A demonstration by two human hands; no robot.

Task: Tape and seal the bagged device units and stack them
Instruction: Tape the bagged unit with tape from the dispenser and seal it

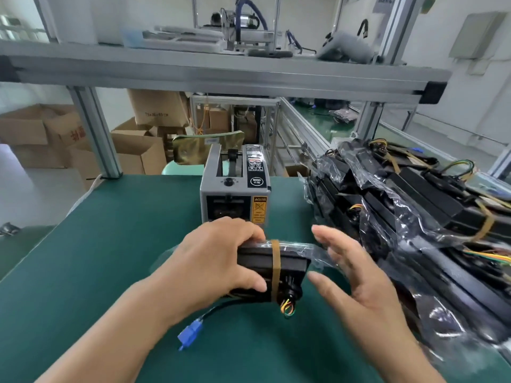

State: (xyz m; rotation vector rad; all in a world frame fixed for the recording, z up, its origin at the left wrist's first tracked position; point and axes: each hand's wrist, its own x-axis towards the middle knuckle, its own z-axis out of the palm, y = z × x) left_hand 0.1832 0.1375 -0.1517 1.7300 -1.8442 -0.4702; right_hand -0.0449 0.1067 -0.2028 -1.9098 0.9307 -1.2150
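The left grip [218,261] is clasping the bagged device unit [287,268], fingers curling over its top edge and the thumb pressing on its near face. The right grip [356,277] is open, fingers straight, lying against the loose bag end [318,252] that is trailing off the unit's right side. A brown tape band [275,269] is already wrapping the unit just right of the left grip's fingers.

The unit is sitting between the two grips, tilted up on its long edge at the middle of the surface [110,244], just in front of the tape dispenser [235,189]. Its cable, ending in a blue connector [190,334], is running out toward the near edge (whether inside the bag or not, I cannot tell).

The likely trouble – the slack film is probably going to spring open unless it is folded flat before taping, and the slick plastic could be letting the unit slide in a one-sided hold. The trailing cable may also be snagging when the unit goes to the stack of bagged units [414,205] along the right edge – that pile is looking loose and could shift.
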